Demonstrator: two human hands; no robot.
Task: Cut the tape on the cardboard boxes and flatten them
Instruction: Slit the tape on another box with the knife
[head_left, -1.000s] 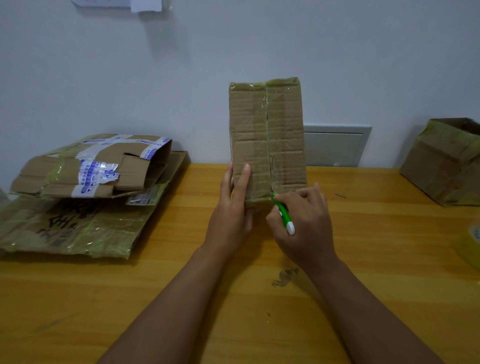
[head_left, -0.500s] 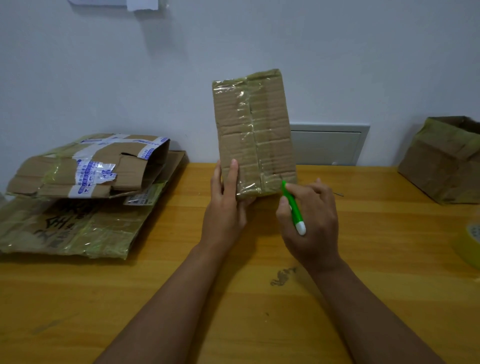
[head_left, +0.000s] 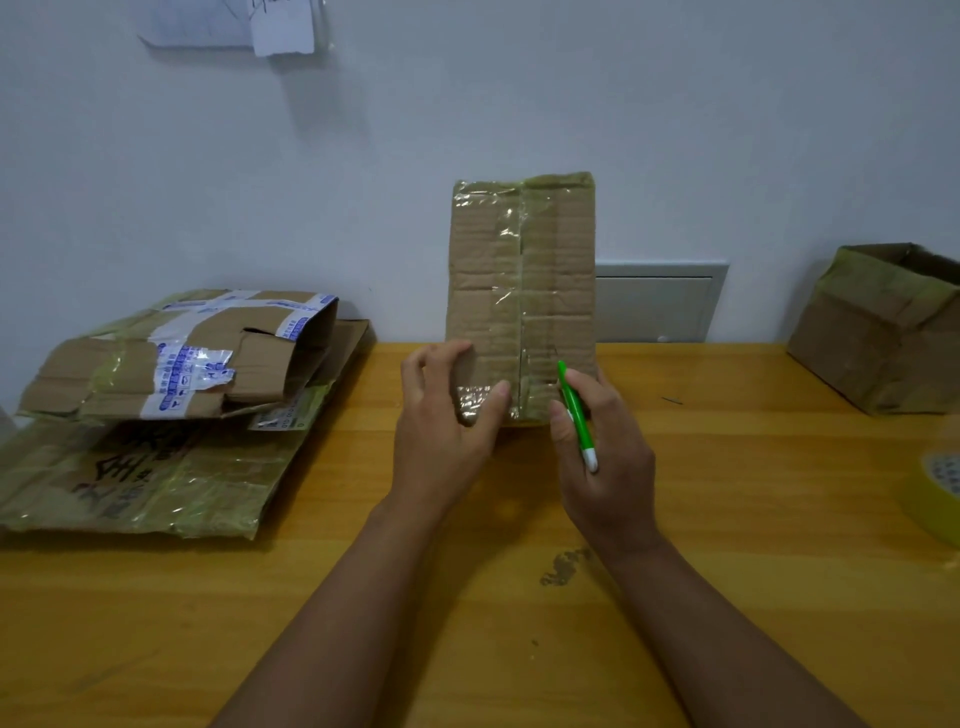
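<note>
I see taped cardboard box (head_left: 521, 291) upright at centre of tabletop (head_left: 727, 519), left hand (head_left: 441, 431) in curled grip on its lower left corner; right hand (head_left: 602, 452) grasping green cutter (head_left: 575, 415), tip against box's lower right face.

Soft, even indoor light falls from above, somewhat dim, with a cool cast on the wall (head_left: 675, 130). Faint shadows lie on the counter (head_left: 753, 519) under the forearms, and tape on the upright box (head_left: 522, 270) shows small glints. Edges bend slightly; focus is mildly soft throughout.
</note>
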